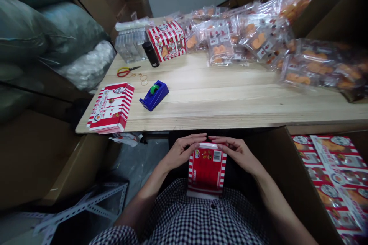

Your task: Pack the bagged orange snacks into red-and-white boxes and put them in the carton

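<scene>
A red and white striped printed box point(207, 170) rests in my lap, its barcode side facing up. My left hand point(184, 148) grips its upper left edge, thumb on the face and fingers over the far side. At the upper right edge my right hand point(234, 151) holds it the same way, thumb beside the barcode. Both sets of fingertips nearly meet along the top edge. Whatever lies inside or under the box is hidden.
On the wooden table point(201, 95) are a stack of flat striped cartons point(112, 107), a blue tape dispenser point(155, 95), scissors point(126, 71), a black bottle point(151, 54), a striped box point(168, 41) and several bagged toy sets point(221, 42). A carton of packed boxes point(336, 180) stands right.
</scene>
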A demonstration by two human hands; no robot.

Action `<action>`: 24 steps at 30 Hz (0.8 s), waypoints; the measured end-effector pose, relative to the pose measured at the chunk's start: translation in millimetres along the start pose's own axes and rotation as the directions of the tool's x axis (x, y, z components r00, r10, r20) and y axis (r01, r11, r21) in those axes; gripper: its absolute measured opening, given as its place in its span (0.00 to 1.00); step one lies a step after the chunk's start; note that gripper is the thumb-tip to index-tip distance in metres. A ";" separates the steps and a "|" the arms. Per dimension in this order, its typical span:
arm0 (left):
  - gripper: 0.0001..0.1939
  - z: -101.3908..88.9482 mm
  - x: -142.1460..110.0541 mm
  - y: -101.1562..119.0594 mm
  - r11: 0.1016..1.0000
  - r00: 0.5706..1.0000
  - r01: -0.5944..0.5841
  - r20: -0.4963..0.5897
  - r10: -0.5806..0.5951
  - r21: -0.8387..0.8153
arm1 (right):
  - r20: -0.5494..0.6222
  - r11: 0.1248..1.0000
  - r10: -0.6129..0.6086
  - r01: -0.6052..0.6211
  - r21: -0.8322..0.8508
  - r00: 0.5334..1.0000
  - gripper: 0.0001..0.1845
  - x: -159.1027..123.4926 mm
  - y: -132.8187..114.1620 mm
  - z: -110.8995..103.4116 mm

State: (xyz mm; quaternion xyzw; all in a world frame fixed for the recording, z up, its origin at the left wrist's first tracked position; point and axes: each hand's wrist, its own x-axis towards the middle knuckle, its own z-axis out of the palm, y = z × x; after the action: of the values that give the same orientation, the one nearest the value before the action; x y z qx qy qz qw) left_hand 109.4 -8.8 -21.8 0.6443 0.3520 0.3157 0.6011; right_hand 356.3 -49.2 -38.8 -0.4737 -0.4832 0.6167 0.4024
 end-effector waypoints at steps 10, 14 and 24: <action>0.12 -12.8 9.9 9.3 0.986 0.987 0.162 -0.006 -0.162 0.034 | -0.046 0.997 -0.027 0.023 -0.078 0.999 0.14 -0.9 -17.8 9.4; 0.13 -12.3 15.5 11.3 0.977 0.991 0.137 -0.014 -0.137 0.165 | -0.040 0.990 -0.045 0.039 -0.134 0.998 0.14 4.1 -12.4 6.8; 0.18 -13.8 14.5 10.6 0.949 0.987 0.155 -0.005 -0.160 0.275 | 0.125 0.985 0.114 -0.129 0.118 0.986 0.18 10.2 -14.9 -13.4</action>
State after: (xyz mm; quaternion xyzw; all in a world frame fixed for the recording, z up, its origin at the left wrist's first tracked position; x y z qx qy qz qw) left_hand 106.7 10.6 -10.4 0.6939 0.4377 0.2093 0.5321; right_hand 367.5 -33.5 -27.4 -0.4387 -0.4363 0.6963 0.3638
